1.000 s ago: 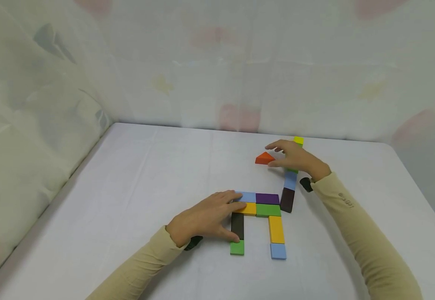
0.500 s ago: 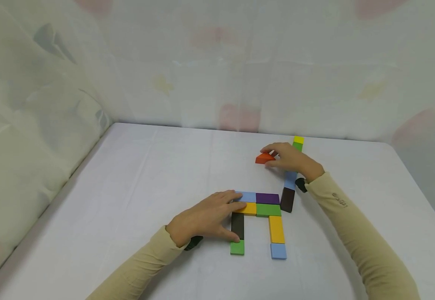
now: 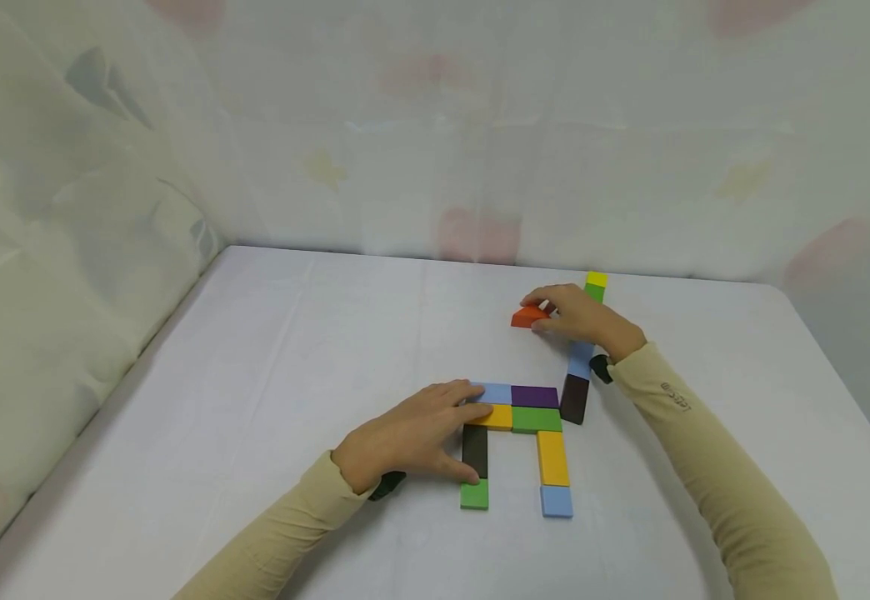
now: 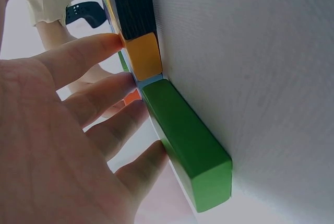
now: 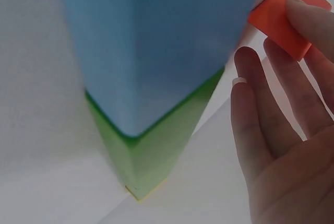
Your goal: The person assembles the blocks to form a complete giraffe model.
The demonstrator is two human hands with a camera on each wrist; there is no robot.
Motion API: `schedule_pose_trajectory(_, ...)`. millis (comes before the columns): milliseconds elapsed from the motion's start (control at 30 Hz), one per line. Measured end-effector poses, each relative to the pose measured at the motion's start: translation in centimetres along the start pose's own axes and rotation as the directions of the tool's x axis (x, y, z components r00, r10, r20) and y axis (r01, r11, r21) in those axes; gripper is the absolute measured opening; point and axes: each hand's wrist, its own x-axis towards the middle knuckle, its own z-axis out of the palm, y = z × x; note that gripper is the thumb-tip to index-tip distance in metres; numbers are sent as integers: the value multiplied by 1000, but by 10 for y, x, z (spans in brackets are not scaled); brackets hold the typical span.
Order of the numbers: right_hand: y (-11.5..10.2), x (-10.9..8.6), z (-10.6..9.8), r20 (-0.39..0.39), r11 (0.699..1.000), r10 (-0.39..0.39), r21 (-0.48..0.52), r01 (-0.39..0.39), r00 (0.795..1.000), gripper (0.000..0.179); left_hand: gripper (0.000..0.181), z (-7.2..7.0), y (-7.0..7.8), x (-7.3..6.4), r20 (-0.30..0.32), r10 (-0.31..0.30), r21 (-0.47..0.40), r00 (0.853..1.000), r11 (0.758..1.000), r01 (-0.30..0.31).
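Observation:
My left hand (image 3: 408,437) lies with fingers spread over the left end of a flat arrangement of coloured blocks. Its fingertips touch the light blue block (image 3: 492,393) and yellow block (image 3: 500,417), and the thumb is at the dark block (image 3: 475,452) and small green block (image 3: 474,494). In the left wrist view, a long green block (image 4: 188,145) lies against the fingertips; the hand covers it in the head view. My right hand (image 3: 581,317) pinches an orange-red triangular block (image 3: 525,317) between thumb and fingers; the right wrist view shows the thumb on this orange-red block (image 5: 279,18).
Beneath the right wrist runs a slanting row: dark brown block (image 3: 574,399), blue block (image 3: 581,359), green block (image 3: 595,292) and yellow block (image 3: 597,278). A purple block (image 3: 535,397), another green block (image 3: 537,419), a yellow leg (image 3: 552,458) and a light blue end (image 3: 557,502) complete the arrangement's right side.
My right hand has moved slightly left and its thumb and fingers have come together on the orange-red triangular block. The left hand has stayed in place.

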Motion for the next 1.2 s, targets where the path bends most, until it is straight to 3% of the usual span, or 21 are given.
schedule_pose_trajectory(267, 1, 0, -5, 8, 999, 36, 33, -36, 999, 40, 86, 1, -2, 0, -2, 5, 1, 1000, 1000, -5)
schedule_pose_trajectory(567, 3, -7, -17, -57, 999, 4, 35, -2, 998, 38, 86, 2, -3, 0, -9, 6, -13, 1000, 1000, -6)
schedule_pose_trajectory(1200, 22, -25, -33, -99, 995, 99, 38, -95, 990, 38, 85, 2, -4, -1, -15, 5, -19, 1000, 1000, -5)
